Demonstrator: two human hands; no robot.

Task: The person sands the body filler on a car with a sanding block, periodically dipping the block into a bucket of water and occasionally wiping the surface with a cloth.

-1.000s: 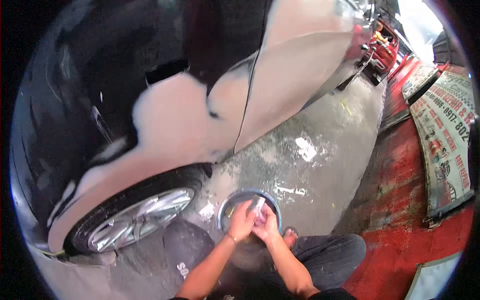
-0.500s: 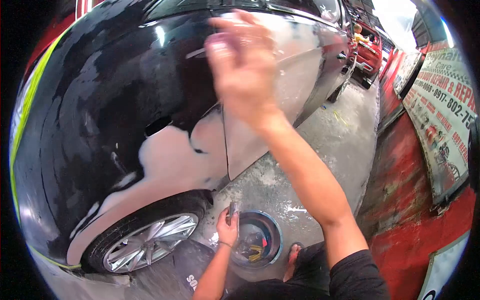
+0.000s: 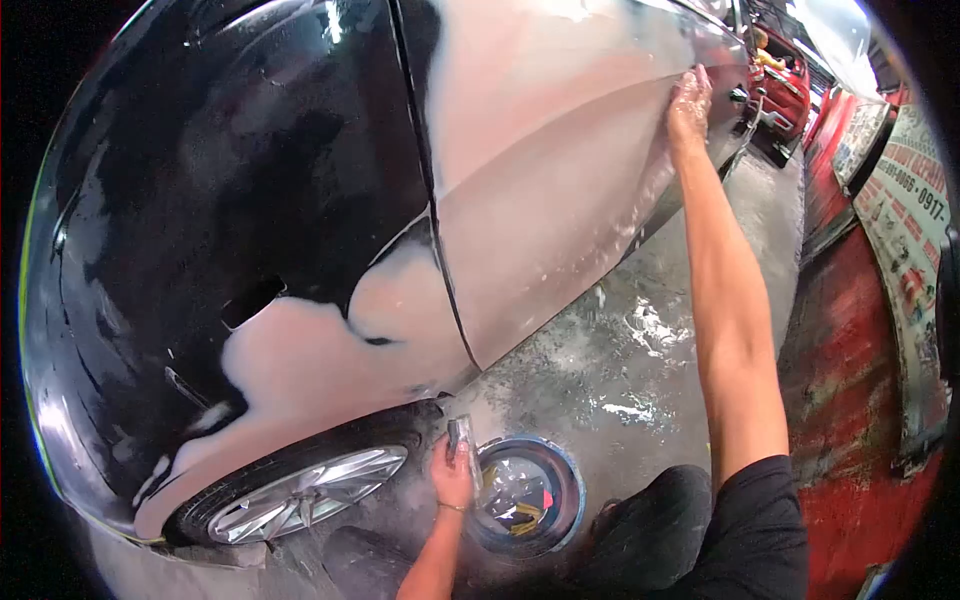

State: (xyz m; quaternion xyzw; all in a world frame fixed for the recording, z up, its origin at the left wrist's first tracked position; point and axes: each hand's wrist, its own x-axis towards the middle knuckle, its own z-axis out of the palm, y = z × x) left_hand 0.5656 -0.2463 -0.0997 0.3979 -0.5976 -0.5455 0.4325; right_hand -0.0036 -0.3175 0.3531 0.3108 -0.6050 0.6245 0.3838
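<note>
My right hand [image 3: 690, 112] is against the car's side panel [image 3: 560, 170], near the door handle at the upper right. Its fingers look pressed together; anything under them is hidden. Low in the view, my left hand [image 3: 453, 472] grips a grey block [image 3: 460, 436] beside the front of a water bucket [image 3: 575, 490]. The bucket stands on the floor and holds liquid with yellow and pink pieces [image 3: 527, 515] in it. Black paint and patches of pinkish-grey primer [image 3: 290, 350] cover the car body.
A car wheel [image 3: 310, 495] sits at the lower left. The wet concrete floor [image 3: 560, 380] has white splashes. Along the right runs a red wall [image 3: 860, 370] with a printed banner [image 3: 905, 190]. Farther back is a red vehicle [image 3: 785, 95] with a person [image 3: 765, 50] near it.
My right hand has moved right and away from me, from the dark upper panel to the far primed part of the door. The view has shifted; my left hand still holds the block near the bucket.
</note>
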